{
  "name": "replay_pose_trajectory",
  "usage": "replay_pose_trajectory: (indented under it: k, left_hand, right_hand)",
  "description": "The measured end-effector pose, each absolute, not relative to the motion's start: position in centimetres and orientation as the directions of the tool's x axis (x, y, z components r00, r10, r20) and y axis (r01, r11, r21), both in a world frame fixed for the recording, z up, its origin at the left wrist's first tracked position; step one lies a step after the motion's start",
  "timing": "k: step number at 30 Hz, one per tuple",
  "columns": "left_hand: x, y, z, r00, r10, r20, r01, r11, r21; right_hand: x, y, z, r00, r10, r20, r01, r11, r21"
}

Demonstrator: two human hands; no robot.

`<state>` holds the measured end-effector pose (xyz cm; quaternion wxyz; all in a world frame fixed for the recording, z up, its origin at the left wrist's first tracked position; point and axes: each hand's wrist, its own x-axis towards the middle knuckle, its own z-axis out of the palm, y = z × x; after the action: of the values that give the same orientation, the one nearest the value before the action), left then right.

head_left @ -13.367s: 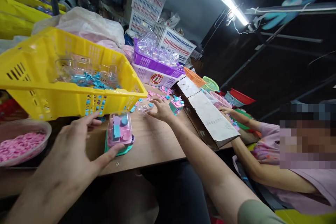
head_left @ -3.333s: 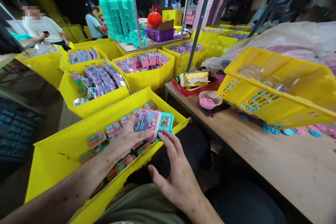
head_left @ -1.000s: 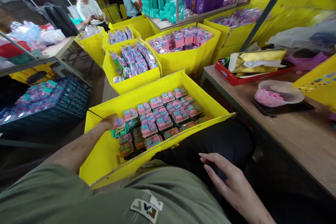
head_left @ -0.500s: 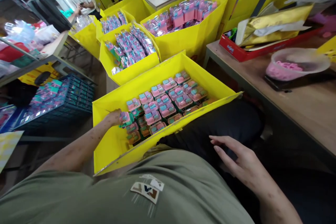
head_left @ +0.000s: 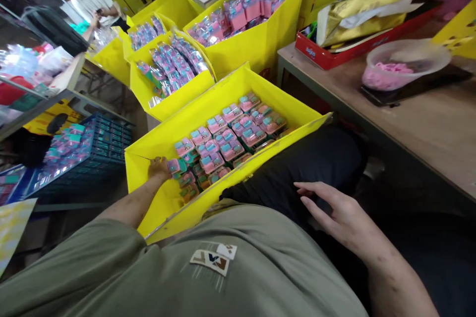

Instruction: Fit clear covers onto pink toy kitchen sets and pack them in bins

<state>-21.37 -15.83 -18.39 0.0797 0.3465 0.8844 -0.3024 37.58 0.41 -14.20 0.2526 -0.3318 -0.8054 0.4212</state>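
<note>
The left hand (head_left: 158, 169) reaches into a yellow carton (head_left: 278, 101) at the centre of the frame, its fingers at the outer end of a small pink-and-teal box (head_left: 174, 166) — whether they grip it or merely touch it, I cannot tell. That box lies at the left end of the load, beside rows of clear-topped boxes (head_left: 225, 142) with pink and blue pieces inside; a bare strip of carton shows left of them. The right hand (head_left: 334, 208), at the lower right, is half open and holds nothing, thumb apart from the loosely bent fingers, over dark trousers (head_left: 290, 163). At the upper right, a wooden table (head_left: 420, 133) bears a red tray (head_left: 320, 54) with a gold packet (head_left: 368, 15) on it, and near that a translucent tub (head_left: 420, 70) of pink pieces (head_left: 394, 69). More filled yellow cartons (head_left: 174, 94) stand toward the top, a blue crate (head_left: 111, 138) of similar packs sits at the left — and a person (head_left: 94, 5) in a pale shirt is at the upper left.
</note>
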Motion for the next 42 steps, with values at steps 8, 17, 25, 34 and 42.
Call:
replay_pose_trajectory:
  k: [8,17,25,34,42]
  left_hand:
    - [-24.0,-13.5,-17.2,-0.748,0.574,-0.334,0.662,0.602,-0.448]
    - [-20.4,-14.9,-19.3,-0.769,0.620,-0.153,0.623,0.676,-0.394]
    - [-19.6,-14.4,-20.3,-0.790,0.610,-0.066,0.592,0.730,-0.341]
    - [-19.4,-14.6,-20.1,-0.765,0.642,-0.056,0.621,0.711,-0.331]
    - [-19.1,-14.9,-18.6,-0.796,0.605,-0.002,0.568,0.747,-0.345]
  right_hand:
    - [38.0,0.4,-14.9,-0.616,0.787,-0.040,0.364,0.239,-0.900]
    - [38.1,0.4,-15.3,-0.604,0.797,-0.022,0.371,0.257,-0.892]
    - [38.1,0.5,-15.2,-0.635,0.772,-0.019,0.380,0.291,-0.878]
    - [38.6,0.3,-15.5,-0.641,0.767,-0.038,0.392,0.284,-0.875]
    - [39.0,0.4,-16.1,-0.655,0.755,-0.038,0.396,0.300,-0.868]
